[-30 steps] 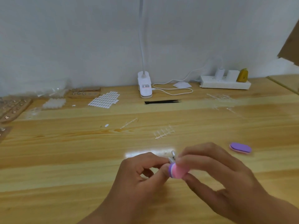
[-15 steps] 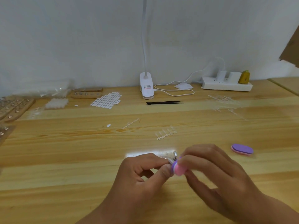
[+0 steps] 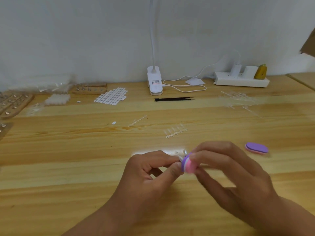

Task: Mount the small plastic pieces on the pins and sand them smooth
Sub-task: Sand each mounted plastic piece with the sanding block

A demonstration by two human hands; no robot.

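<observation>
Close to the front edge of the pale wooden worktop, about midway along it, both hands are up and working. Left hand: fingers curled in, thumb and forefinger pinching a short metal pin. On its tip sits what looks like a small clear plastic piece, too tiny and glare-washed to make out properly. Right hand: thumb and fingertips clamped on a pink-and-purple oval sanding pad, its purple face turned against the pin's tip.

That's the sanding step, I'd say. The pin gives the left hand a handle, so the fingers are clear of the grit. Both hands hover by the bright patch thrown by the white clip lamp at the back edge, for a good look at the work.

Spare kit waits within reach. A second purple oval pad lies towards the right edge, and a clear plastic sprue just behind the hands. Black tweezers lie near the back edge, and wooden pin boards sit at the left edge.
</observation>
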